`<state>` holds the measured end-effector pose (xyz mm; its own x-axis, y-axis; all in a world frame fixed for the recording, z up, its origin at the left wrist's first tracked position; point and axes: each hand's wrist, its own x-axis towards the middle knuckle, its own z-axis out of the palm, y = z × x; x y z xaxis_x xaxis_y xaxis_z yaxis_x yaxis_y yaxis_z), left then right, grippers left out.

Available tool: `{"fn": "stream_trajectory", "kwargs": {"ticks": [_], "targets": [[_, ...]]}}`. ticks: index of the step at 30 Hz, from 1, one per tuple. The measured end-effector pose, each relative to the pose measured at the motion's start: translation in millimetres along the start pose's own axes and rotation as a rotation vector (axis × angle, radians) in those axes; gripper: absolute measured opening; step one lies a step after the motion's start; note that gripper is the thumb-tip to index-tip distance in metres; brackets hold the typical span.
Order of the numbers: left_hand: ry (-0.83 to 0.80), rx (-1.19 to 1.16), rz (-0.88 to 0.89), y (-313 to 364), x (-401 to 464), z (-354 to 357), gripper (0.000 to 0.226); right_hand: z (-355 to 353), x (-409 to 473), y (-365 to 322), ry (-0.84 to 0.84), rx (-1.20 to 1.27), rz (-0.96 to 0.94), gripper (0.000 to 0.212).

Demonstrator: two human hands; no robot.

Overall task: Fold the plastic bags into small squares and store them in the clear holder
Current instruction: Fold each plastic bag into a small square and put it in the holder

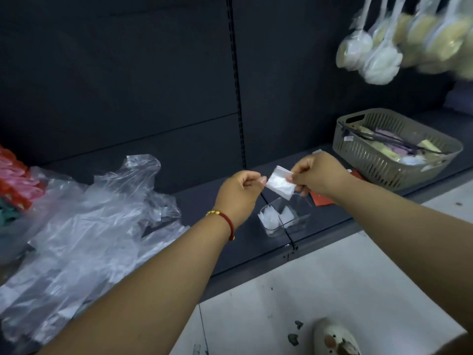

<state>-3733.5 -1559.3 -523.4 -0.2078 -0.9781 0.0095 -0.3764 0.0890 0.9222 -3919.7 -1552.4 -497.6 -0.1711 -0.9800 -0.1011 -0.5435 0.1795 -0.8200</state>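
Step in hand, as judged: final squaring of one folded bag [280,182] before storage.

- Folded bag: held in the air between both hands, directly above the clear holder [284,219], not touching it. Already a small white packet, tilted, lower corner pointing down toward the holder.
- Left hand [239,192]: fingers curled, thumb and forefinger pinching the packet's left corner.
- Right hand [317,172]: fingers curled, pinching the packet's right edge (thumb on the near face).
- Clear holder: standing on the dark shelf [204,201] near its front edge, beside the seam between two shelf panels; several folded white squares already inside, at least two visible.
- Loose plastic bags [97,221]: unfolded, heaped toward the shelf's left end, well apart from the holder.
- Slatted basket [394,149]: at the shelf's right end, irrelevant to the step.

Recommended technique:

- Keep both pinches firm at opposite edges; press out trapped air so that the folds do not spring open.
- Check that the packet is no wider than the holder's mouth (refold once if not).
- Release the left pinch first, then lower with the right, edge first, into the free space beside the stored squares.
- Seat upright against the neighbours, so that their pressure keeps the fold closed.

Risk: slippery film unfolding on release.
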Motion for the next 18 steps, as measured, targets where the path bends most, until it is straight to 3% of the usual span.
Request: {"fn": "stream_trajectory", "kwargs": {"ticks": [3, 5, 12, 18], "targets": [[-0.163, 0.237, -0.073, -38, 15, 17, 0.056, 15, 21, 37, 0.032, 0.095, 0.18, 0.016], [-0.257, 0.368, -0.078, -59, 22, 29, 0.065, 26, 36, 61, 0.062, 0.093, 0.252, 0.012], [-0.439, 0.708, -0.054, -119, 41, 72, 0.067, 63, 65, 118, 0.207, -0.175, 0.281, 0.02], [-0.503, 0.803, -0.005, -144, 61, 98, 0.067, 92, 83, 141, 0.237, -0.3, 0.293, 0.017]]}}
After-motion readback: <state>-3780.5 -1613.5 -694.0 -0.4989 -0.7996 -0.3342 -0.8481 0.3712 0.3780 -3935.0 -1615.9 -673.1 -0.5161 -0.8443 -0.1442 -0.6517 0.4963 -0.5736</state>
